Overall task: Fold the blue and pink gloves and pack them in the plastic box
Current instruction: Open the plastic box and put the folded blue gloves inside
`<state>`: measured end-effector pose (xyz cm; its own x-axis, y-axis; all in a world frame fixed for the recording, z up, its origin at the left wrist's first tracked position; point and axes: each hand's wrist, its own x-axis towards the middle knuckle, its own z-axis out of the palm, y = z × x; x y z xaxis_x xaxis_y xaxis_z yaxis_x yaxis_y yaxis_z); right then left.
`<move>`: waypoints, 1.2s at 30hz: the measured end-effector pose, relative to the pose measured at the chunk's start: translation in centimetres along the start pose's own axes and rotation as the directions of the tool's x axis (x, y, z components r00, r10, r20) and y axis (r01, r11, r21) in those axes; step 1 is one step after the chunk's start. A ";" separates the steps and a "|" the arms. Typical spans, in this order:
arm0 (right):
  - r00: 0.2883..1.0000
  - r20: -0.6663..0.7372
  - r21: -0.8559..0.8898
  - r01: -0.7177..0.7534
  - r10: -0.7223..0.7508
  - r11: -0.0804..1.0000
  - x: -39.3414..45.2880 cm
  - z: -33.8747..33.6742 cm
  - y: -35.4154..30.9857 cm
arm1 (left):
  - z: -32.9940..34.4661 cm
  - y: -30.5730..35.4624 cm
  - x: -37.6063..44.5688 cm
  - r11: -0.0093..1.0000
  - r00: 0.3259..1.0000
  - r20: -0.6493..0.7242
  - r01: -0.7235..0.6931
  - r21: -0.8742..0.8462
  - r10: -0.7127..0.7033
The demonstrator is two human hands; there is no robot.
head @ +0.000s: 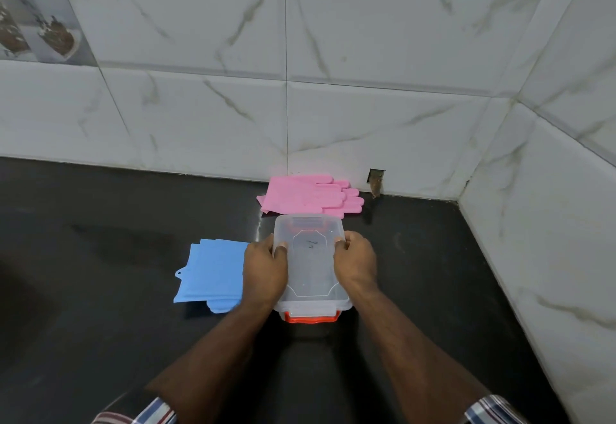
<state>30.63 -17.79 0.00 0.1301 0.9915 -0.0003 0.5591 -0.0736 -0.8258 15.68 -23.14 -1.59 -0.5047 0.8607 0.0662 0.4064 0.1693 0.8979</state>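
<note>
Viewed from above, looking down at a dark, glossy stone desk [100, 290] set into a corner of white marble-patterned wall tiles [366, 57]

Near the middle of the desk, a clear rectangular plastic box with a see-through lid and orange latches [310, 257], lid on and seemingly nothing inside, though the clear plastic makes that hard to confirm

Left hand [265, 267] gripping the box's left side, thumb hooked over the lid edge; right hand [355, 258] gripping the right side the same way, fingers of both curled round the box, bare forearms reaching in from the bottom with striped sleeves [150, 412] at the lower corners

Just left of the box, partly behind the left hand, a pair of light blue rubbery gloves [208, 277] lying flat and stacked, cuffs away from the viewer

Behind the box, towards the desk's back edge and close to the wall, a pair of pink rubbery gloves [310, 195] lying flat and stacked, fingertips pointing right, touching or nearly touching the box's far end

Judged as an early stage: neither pair folded, nothing packed, box not yet opened; left to do are opening the lid, folding both pairs, placing them inside, and probably closing up
</note>
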 end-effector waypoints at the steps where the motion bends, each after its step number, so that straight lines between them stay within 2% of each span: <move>1: 1.000 -0.014 -0.010 0.013 -0.013 1.000 0.1 0.2 0.1 | 0.1 -0.3 0.2 0.999 1.000 -0.011 -0.018 0.035 0.018; 5: 0.997 -0.055 -0.052 0.042 -0.045 0.998 0.1 0.5 0.2 | 0.2 -0.5 0.8 0.994 0.999 0.024 -0.029 0.109 0.026; 9: 0.994 -0.075 -0.103 0.074 -0.082 0.992 -0.1 0.4 0.3 | 0.2 -0.6 1.1 0.993 0.998 0.052 -0.038 0.108 0.032; 16: 0.963 -0.077 -0.308 0.224 -0.259 0.925 0.0 0.3 0.7 | 0.5 -1.0 1.7 0.995 0.996 0.091 -0.025 0.100 0.016; 21: 0.945 -0.090 -0.275 0.279 -0.313 0.920 -0.5 -0.2 0.4 | 0.5 -0.9 1.7 0.995 0.996 0.091 -0.017 0.103 0.007; 24: 0.927 -0.046 -0.228 0.352 -0.371 0.908 -1.0 0.1 0.0 | 0.4 -0.5 1.9 0.993 0.995 0.103 -0.003 0.117 -0.009; 26: 0.942 -0.126 -0.116 0.298 -0.312 0.947 -0.9 -0.1 0.1 | 0.4 -0.3 1.9 0.992 0.994 0.110 -0.003 0.125 -0.010; 28: 0.979 -0.170 0.018 0.118 -0.113 0.993 0.2 -0.4 0.5 | 0.4 -0.1 1.7 0.993 0.993 0.117 -0.019 0.120 0.005; 30: 0.992 -0.052 0.051 -0.112 0.114 0.992 1.5 -0.7 0.6 | 0.7 0.0 1.4 0.992 0.991 0.133 -0.034 0.122 0.018; 31: 0.986 0.011 0.040 -0.165 0.165 0.985 2.0 -0.7 0.5 | 0.8 0.0 1.2 0.992 0.990 0.137 -0.037 0.122 0.020; 33: 0.989 0.027 0.005 -0.147 0.147 0.989 2.4 -0.5 0.4 | 0.9 0.0 1.1 0.993 0.991 0.137 -0.019 0.112 0.004; 36: 0.996 -0.049 -0.079 -0.078 0.074 0.994 2.4 0.0 0.4 | 1.0 -0.2 1.3 0.996 0.989 0.148 -0.006 0.092 -0.008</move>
<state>31.13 -15.46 -0.30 0.2108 0.9769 -0.0338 0.6100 -0.1585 -0.7764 15.71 -21.61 -2.06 -0.3900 0.9208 -0.0060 0.4776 0.2078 0.8537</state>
